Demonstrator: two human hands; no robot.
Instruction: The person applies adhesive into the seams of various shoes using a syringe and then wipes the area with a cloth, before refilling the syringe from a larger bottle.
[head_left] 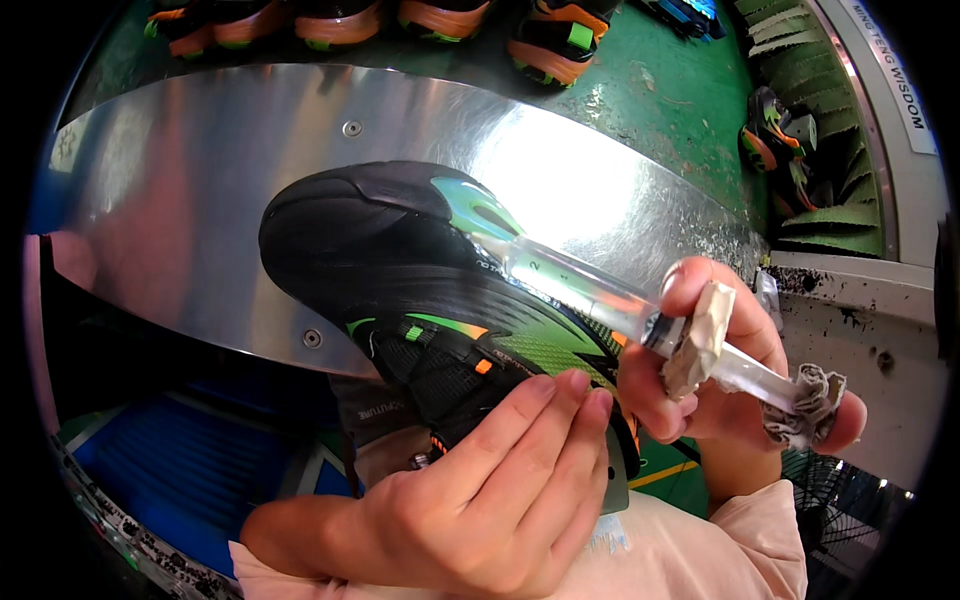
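A black shoe upper with green and orange trim is held up on its side over the metal bench, toe to the far left. My left hand wraps its heel end, fingertips pressed on the green side panel. In my right hand is a clear plastic syringe, its tip at the edge of the shoe near the pale green toe patch. Tape wraps the syringe's flange, and a crumpled wad covers the plunger end, where my thumb rests. Clear liquid seems to fill part of the barrel.
A shiny curved metal plate with screws lies under and beyond the shoe. Several black and orange shoes stand on the green surface behind it. At right, more shoes pass by a slatted curtain in a machine opening.
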